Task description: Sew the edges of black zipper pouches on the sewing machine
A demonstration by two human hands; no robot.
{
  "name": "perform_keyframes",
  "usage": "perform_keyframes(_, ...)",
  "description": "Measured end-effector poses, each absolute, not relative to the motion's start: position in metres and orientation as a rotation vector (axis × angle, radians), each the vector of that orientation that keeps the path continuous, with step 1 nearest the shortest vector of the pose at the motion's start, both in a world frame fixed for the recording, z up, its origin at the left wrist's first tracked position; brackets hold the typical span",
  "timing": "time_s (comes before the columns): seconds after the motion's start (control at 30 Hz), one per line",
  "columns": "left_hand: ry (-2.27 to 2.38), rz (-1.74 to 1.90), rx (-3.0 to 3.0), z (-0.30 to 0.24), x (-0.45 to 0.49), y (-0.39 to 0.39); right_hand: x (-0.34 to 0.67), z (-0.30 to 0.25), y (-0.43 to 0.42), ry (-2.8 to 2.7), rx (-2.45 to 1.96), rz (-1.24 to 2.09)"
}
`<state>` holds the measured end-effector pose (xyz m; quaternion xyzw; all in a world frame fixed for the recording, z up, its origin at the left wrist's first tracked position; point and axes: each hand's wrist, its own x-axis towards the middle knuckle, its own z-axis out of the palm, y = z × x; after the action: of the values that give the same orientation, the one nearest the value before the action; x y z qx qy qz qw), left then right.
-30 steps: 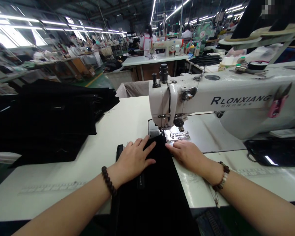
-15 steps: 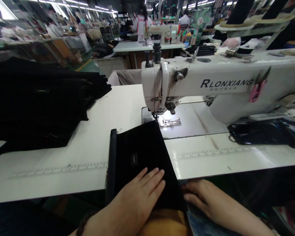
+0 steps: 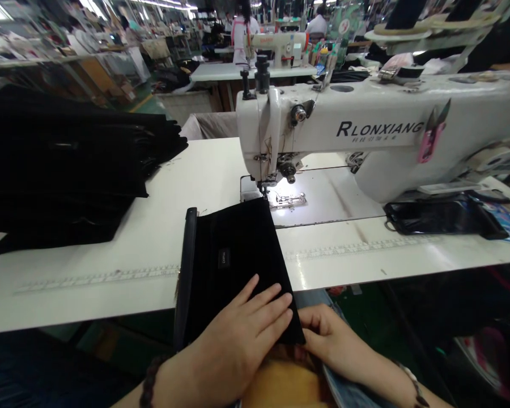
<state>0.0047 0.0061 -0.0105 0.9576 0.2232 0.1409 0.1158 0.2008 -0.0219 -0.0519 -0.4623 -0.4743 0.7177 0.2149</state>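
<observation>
A black fabric panel with a small dark label and a smooth dark band along its left side lies over the table's front edge. Its far corner reaches under the needle area of a white sewing machine. My left hand rests flat on the panel, fingers spread. At the near right corner, my right hand pinches the panel's edge between thumb and fingers. Something yellow-brown shows below the panel.
A pile of black fabric pieces covers the table's left side. Pink-handled thread snips hang on the machine arm. A phone in a dark pouch lies at right. A ruler scale runs along the white table.
My right hand has moved left and now grips the panel's near right corner. My left hand stays flat on the panel. The whole view has shifted slightly.
</observation>
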Motion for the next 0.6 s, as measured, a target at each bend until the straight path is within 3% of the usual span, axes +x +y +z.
perform_keyframes(0.6,0.582,0.577,2.751,-0.028,-0.004,0.002,0.200,-0.041,-0.025,-1.397,-1.246,1.985)
